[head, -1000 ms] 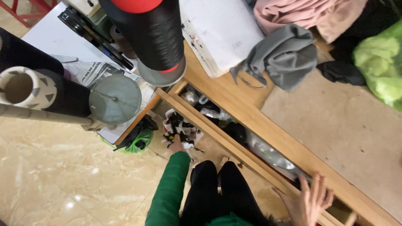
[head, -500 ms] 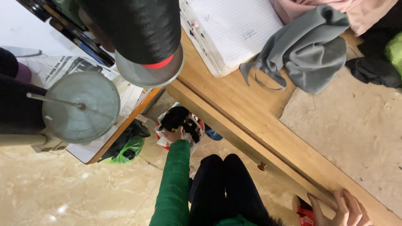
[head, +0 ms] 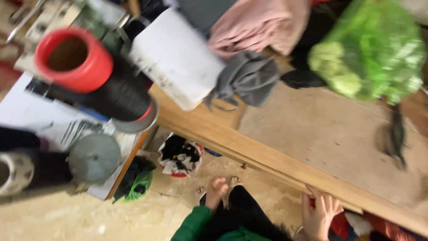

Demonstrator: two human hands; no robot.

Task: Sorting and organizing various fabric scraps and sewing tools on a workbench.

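left hand (head: 217, 193): seen low in the view at the end of a green sleeve (head: 192, 224), resting on the dark-clad lap, fingers loosely curled; nothing was held in it.
right hand (head: 320, 217): set against the underside edge of the wooden worktop (head: 330, 138), fingers spread wide and released; no object was gripped.
drawer (head: 379, 225): partly seen below the worktop edge just beside the right hand, with red and pale things inside; too blurred for its contents to be told.
bucket (head: 180, 156): a small red-rimmed one on the floor under the worktop, filled with dark and white scraps, near the left hand but apart from it.
on the worktop: a white lined notebook (head: 176, 56), a grey cloth (head: 249, 78), a pink cloth (head: 261, 27) and a green plastic bag (head: 370, 49), all well apart from both hands.
left side: a black thread cone with a red core (head: 89, 76) and a grey round disc (head: 94, 157) stood on a lower surface.
doing it well: the drawer would best be moved with the fingertips kept flat on its front and pressed evenly, so that it is not skewed in its slot.
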